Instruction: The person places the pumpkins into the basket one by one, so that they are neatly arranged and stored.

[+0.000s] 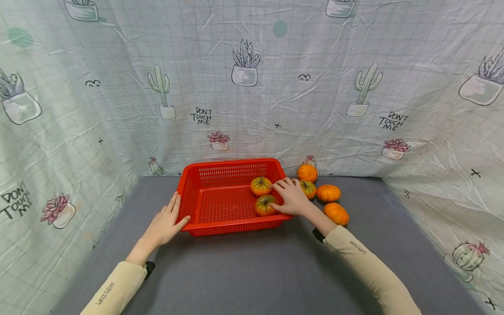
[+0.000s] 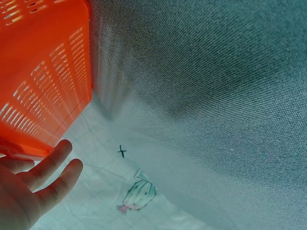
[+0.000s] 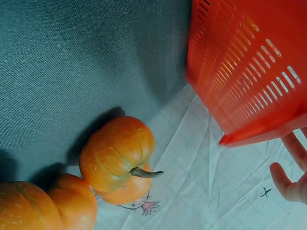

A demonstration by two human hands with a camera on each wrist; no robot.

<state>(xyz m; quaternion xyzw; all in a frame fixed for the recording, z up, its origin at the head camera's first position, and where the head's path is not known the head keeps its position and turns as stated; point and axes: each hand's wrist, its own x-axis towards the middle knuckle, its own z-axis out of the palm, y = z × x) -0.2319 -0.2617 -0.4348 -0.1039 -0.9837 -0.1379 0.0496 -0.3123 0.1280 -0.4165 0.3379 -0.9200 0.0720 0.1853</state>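
Note:
A red plastic basket (image 1: 224,203) with slotted walls stands on the grey table. Inside it, at the right end, lie two orange-and-green pumpkins, a rear pumpkin (image 1: 260,186) and a front pumpkin (image 1: 265,205). My left hand (image 1: 164,222) rests at the basket's left rim, thumb at the front corner and fingers fairly straight. Over the right rim reaches my right hand (image 1: 292,197), its fingers spread and fingertips close by both pumpkins. In the right wrist view, fingers (image 3: 281,182) extend at the basket's rim, mostly out of frame.
Outside the basket on the right sit several small pumpkins: one orange at the back (image 1: 307,173), a greenish one (image 1: 308,190), and orange pumpkins (image 1: 328,193) beside my right forearm. A patterned cloth (image 1: 275,100) hangs behind the table (image 1: 236,271) and at its sides.

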